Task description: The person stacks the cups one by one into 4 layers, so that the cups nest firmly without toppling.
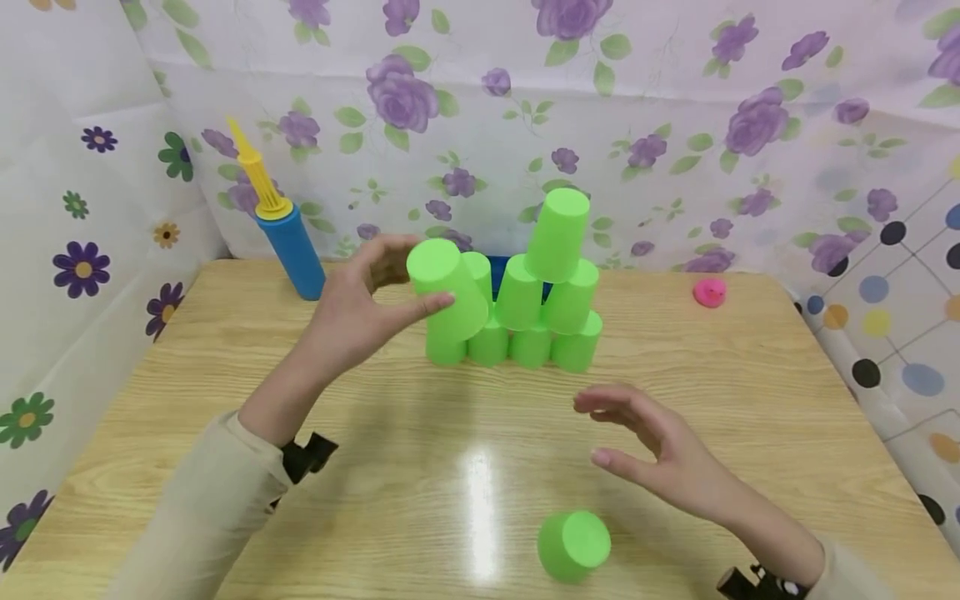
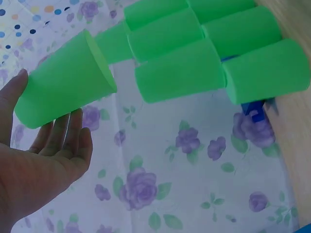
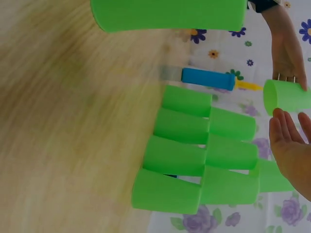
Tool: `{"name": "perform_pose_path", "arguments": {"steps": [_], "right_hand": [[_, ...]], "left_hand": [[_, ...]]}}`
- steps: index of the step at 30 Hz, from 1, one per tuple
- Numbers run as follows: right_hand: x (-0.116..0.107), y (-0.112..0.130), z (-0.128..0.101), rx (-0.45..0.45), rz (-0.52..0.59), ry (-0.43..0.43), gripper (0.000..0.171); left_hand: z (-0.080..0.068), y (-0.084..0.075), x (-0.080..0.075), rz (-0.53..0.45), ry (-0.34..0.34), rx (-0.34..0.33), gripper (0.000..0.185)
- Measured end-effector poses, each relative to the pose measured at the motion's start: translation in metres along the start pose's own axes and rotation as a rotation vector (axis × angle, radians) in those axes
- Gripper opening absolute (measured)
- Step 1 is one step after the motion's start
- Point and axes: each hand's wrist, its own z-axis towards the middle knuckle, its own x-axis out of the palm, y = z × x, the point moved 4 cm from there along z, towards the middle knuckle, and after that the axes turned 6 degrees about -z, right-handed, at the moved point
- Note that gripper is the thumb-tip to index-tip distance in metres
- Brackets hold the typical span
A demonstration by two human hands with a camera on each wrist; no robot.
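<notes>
My left hand (image 1: 352, 312) is holding a tilted green cup (image 1: 446, 287) between thumb and fingers, just beside the cup pyramid (image 1: 536, 312). My right hand (image 1: 660, 454) is hovering open over the table (image 1: 225, 400), holding nothing, near a lone cup (image 1: 573, 546).

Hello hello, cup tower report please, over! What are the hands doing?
Left hand holds a tilted green cup at the cup tower's left edge. Right hand open, empty, above the table. Loose cup near the right wrist. Nothing blocking.
</notes>
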Motion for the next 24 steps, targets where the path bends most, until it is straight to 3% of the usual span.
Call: {"name": "perform_pose_path", "arguments": {"steps": [6,10,13,16,22,24], "right_hand": [[0.012,-0.008,-0.016,0.003,-0.081,0.06,0.05],[0.018,-0.015,-0.032,-0.043,-0.131,0.058,0.051],[0.023,-0.023,-0.048,-0.046,-0.101,0.058,0.054],[0.027,-0.03,-0.063,-0.008,-0.056,0.088,0.059],[0.037,-0.039,-0.078,0.187,-0.02,0.22,0.064],[0.041,-0.039,-0.079,0.187,-0.025,0.235,0.065]], "left_hand": [[0.029,0.004,-0.007,-0.007,-0.065,0.061,0.053],[0.048,0.008,-0.007,-0.024,-0.077,0.059,0.053],[0.059,0.008,-0.003,-0.045,-0.079,0.052,0.055],[0.068,0.006,0.001,-0.066,-0.068,0.035,0.056],[0.084,0.001,0.007,-0.121,0.001,-0.043,0.056],[0.09,0.002,0.008,-0.135,0.035,-0.052,0.056]]}}
